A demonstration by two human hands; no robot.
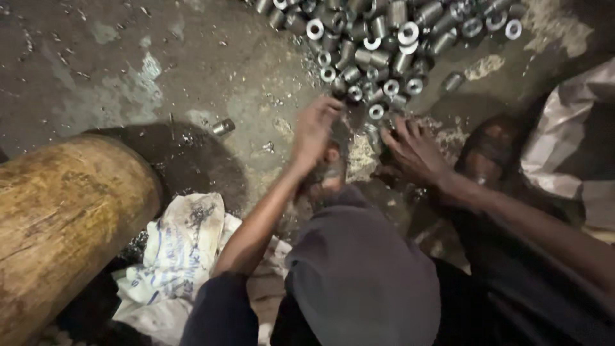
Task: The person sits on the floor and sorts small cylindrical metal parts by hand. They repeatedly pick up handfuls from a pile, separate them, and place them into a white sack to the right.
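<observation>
A heap of short metal bushings (384,45), grey tubes with bright ring ends, lies on the gritty concrete floor at the top of the head view. My left hand (314,128) reaches down to the near edge of the heap with its fingers curled; motion blur hides whether anything is in it. To its right, my right hand (413,150) lies spread with fingers apart on the floor among the nearest bushings and metal chips. One bushing (223,127) rests alone to the left of the heap.
A thick wooden log (57,224) lies at the lower left. A dirty white printed sack (179,250) is crumpled beside my knee (365,275). A pale woven bag (570,141) sits at the right edge, and a foot in a sandal (490,154) next to it.
</observation>
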